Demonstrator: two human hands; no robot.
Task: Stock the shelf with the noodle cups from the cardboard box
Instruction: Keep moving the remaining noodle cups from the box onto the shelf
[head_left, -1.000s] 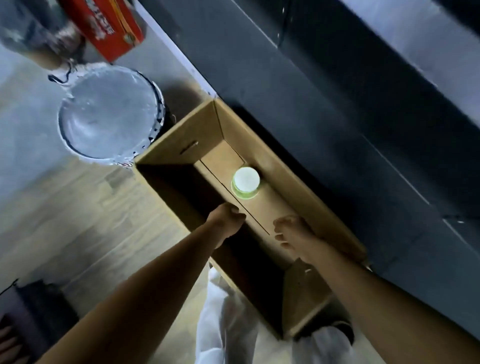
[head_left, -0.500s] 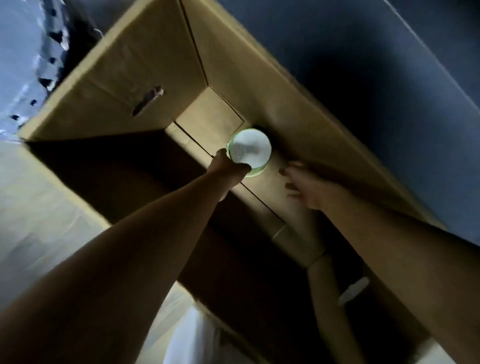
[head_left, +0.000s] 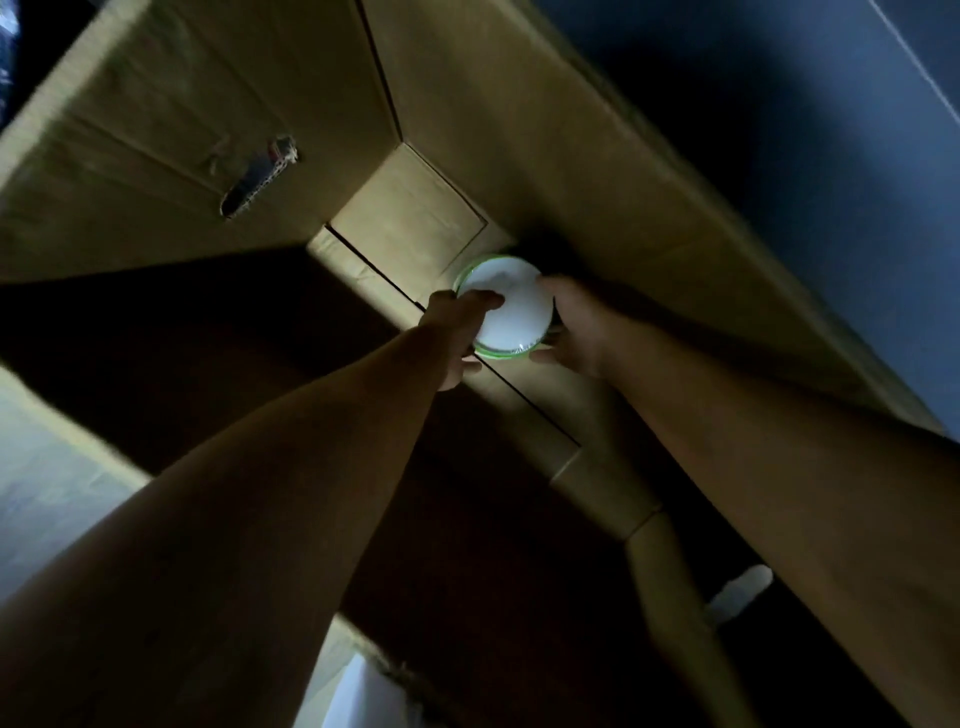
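Observation:
A single noodle cup (head_left: 511, 312) with a white lid and green rim stands upright on the bottom of the deep cardboard box (head_left: 545, 135), close to its right wall. Both my arms reach down into the box. My left hand (head_left: 457, 332) clasps the cup's left side, thumb lying over the lid's edge. My right hand (head_left: 576, 327) wraps the cup's right side, fingers curled under the rim. The cup's body is hidden below the lid and my hands.
The box's left half lies in deep shadow. A handle slot (head_left: 260, 176) is cut in the far wall. A dark shelf panel (head_left: 805, 130) runs along the box's right side. Pale floor (head_left: 47, 467) shows at the left.
The view has dropped closer into the box. My right hand has moved left from the box floor onto the cup, and my left hand has closed further around it.

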